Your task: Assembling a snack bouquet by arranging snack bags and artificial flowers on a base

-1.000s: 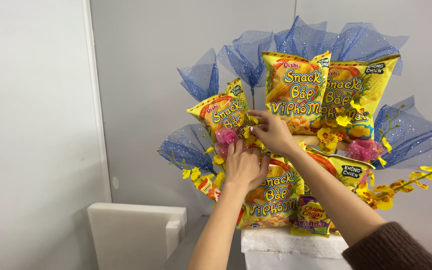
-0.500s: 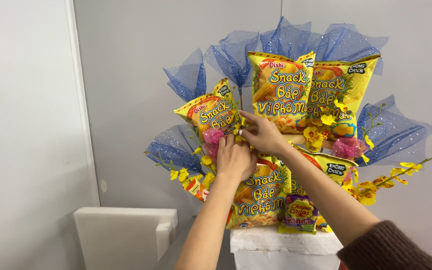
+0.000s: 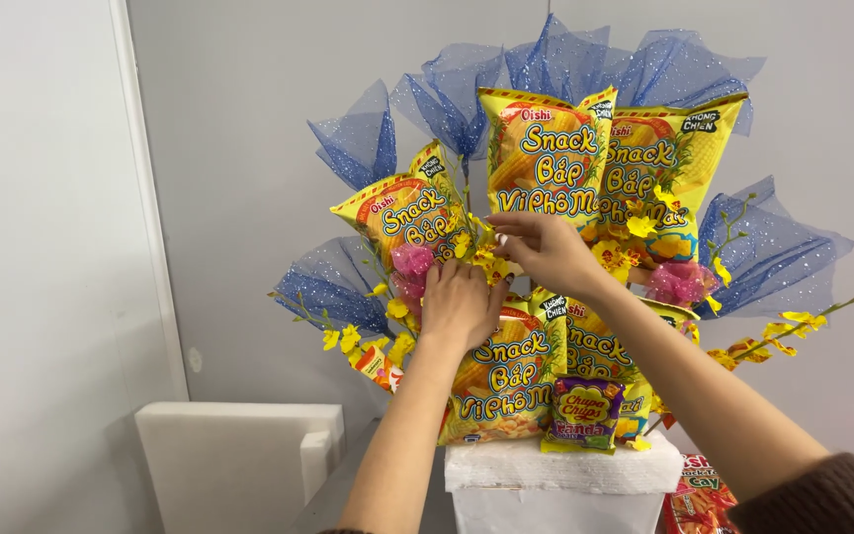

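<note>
- The left hand [image 3: 459, 302] is reaching up at the centre of the frame, fingers bent and pressing into the cluster of yellow artificial flowers [image 3: 476, 252] beside a pink wrapped piece [image 3: 412, 262]; whether it is gripping a stem cannot be told.
- The right hand [image 3: 546, 249] is coming in from the lower right, fingers narrowed and stretched left, fingertips touching the same yellow flowers just above the left hand.
- Yellow snack bags are crowding around both hands: one at left centre [image 3: 402, 218], two at the upper centre [image 3: 544, 153], and one lower down [image 3: 501, 381], partly hidden by the left forearm.
- Blue glittered mesh fans [image 3: 358, 143] are spreading behind the bags, across the upper frame and at the right.
- A small purple candy bag [image 3: 585, 410] is sitting at the lower centre, above the white block base [image 3: 555, 475].
- A white foam piece [image 3: 234, 450] is standing at the lower left, well apart from the arrangement.
</note>
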